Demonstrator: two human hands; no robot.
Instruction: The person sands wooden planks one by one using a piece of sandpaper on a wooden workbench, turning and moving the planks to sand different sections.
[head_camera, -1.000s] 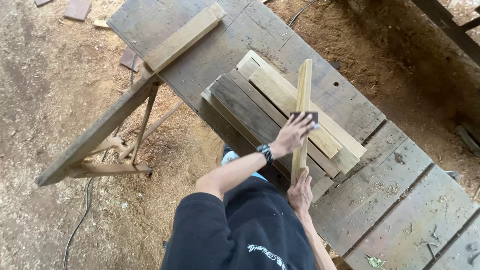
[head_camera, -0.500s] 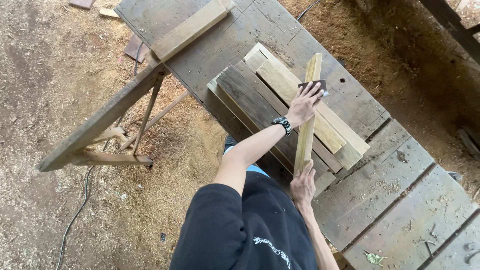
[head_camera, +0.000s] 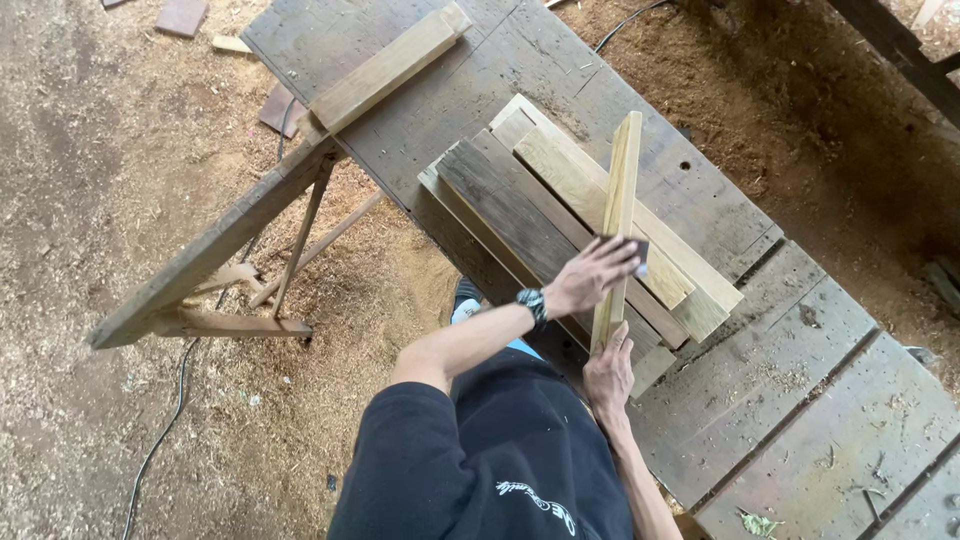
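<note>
The slat (head_camera: 620, 205) stands on edge, running away from me across a stack of planks (head_camera: 560, 215) on the workbench (head_camera: 780, 380). It is pale and narrow, and its near end sits in my right hand (head_camera: 608, 372), fingers wrapped around it at the stack's near edge. My left hand (head_camera: 592, 275) lies over the slat about midway along, fingers curled down on a small dark sanding block (head_camera: 634, 248) pressed against the slat's side. A dark watch (head_camera: 532, 303) sits on that wrist. The planks under the slat are mixed, some grey and weathered, some pale, laid side by side. Farther up the bench, a pale beam (head_camera: 385, 68) lies across the corner. To my left a wooden trestle (head_camera: 215, 260) stands on the sawdust floor (head_camera: 90, 170), with a cable (head_camera: 165, 440) trailing past it.
</note>
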